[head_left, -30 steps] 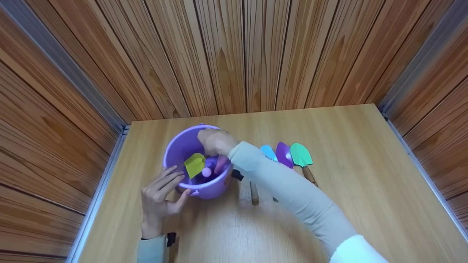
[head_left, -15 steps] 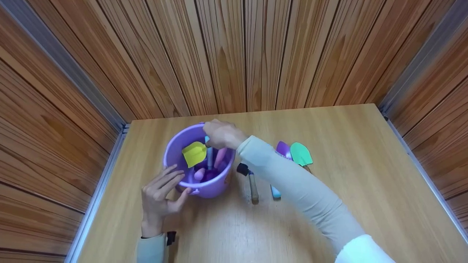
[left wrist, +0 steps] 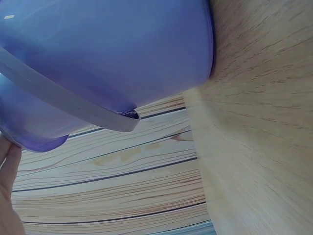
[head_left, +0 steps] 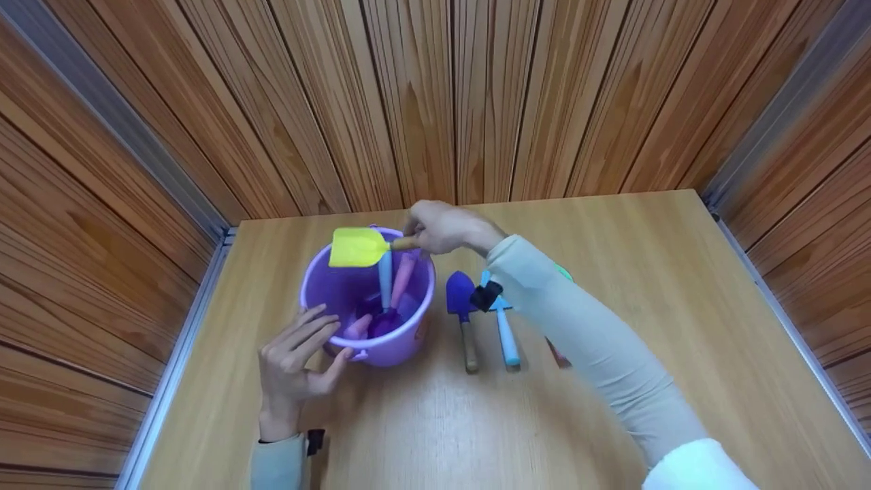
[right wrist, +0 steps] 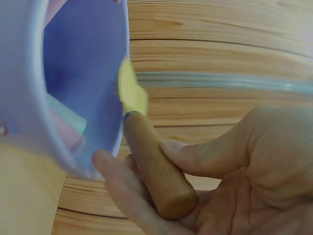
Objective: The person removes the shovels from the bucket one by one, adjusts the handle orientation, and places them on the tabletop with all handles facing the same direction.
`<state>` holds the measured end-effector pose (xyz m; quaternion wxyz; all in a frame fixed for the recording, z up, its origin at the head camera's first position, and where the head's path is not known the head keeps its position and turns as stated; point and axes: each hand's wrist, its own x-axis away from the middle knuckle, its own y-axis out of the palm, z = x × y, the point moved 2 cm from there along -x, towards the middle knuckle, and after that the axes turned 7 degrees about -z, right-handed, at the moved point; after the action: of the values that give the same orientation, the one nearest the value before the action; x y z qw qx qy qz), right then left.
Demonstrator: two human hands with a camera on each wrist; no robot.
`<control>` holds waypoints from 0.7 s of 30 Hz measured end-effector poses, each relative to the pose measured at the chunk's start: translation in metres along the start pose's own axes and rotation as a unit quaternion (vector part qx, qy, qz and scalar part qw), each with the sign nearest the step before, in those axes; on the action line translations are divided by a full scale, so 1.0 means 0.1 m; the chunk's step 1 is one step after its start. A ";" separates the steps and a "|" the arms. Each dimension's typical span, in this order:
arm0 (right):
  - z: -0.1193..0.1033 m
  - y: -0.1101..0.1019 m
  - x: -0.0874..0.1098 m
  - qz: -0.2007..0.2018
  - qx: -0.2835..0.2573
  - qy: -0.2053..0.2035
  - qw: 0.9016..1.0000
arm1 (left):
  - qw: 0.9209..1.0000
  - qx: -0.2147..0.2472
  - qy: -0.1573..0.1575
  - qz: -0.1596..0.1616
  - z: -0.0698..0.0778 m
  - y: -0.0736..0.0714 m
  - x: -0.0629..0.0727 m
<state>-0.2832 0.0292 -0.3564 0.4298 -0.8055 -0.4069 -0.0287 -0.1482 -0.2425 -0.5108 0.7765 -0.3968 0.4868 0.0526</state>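
Note:
A purple bucket (head_left: 381, 350) stands on the table, its mouth tilted toward me in the head view. My left hand (head_left: 296, 364) grips its near-left rim, fingers over the edge and thumb outside. My right hand (head_left: 446, 228) pinches the wooden handle of a small yellow shovel (head_left: 357, 246) above the bucket's far rim, blade pointing left. In the right wrist view, thumb and fingers close round the handle (right wrist: 156, 171). Inside the bucket are a light blue handle (head_left: 385, 280), a pink handle (head_left: 403, 279) and another pink piece (head_left: 357, 328).
Right of the bucket lie a dark blue trowel (head_left: 461, 292) with a wooden handle and a light blue hand tool (head_left: 505, 337). A reddish handle (head_left: 558, 354) and a green blade (head_left: 564, 272) show partly behind my right sleeve. Wood-panelled walls (head_left: 435, 102) surround the table (head_left: 442, 435).
My right hand has come up out of the bucket and moved right, lifting the yellow shovel from inside to above the rim. My left hand has stayed on the rim.

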 end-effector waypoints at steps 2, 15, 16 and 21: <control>0.08 -0.03 0.06 -0.002 -0.064 0.004 0.998 | 1.000 0.000 0.003 0.005 -0.01 -0.01 0.00; 0.74 0.00 0.40 -0.001 -0.313 -0.032 0.949 | 1.000 0.007 0.003 0.014 -0.01 -0.06 0.06; 0.80 0.01 0.43 0.000 -0.321 -0.036 0.947 | 1.000 0.007 0.001 0.013 -0.01 -0.06 0.06; 1.09 0.10 0.52 -0.005 -0.366 -0.052 0.929 | 1.000 0.012 -0.006 0.018 -0.02 -0.10 0.07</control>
<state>-0.2751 0.1370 -0.4109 0.0830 -0.9051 -0.3941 -0.1365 -0.1411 -0.2528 -0.5114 0.7833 -0.3781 0.4895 0.0629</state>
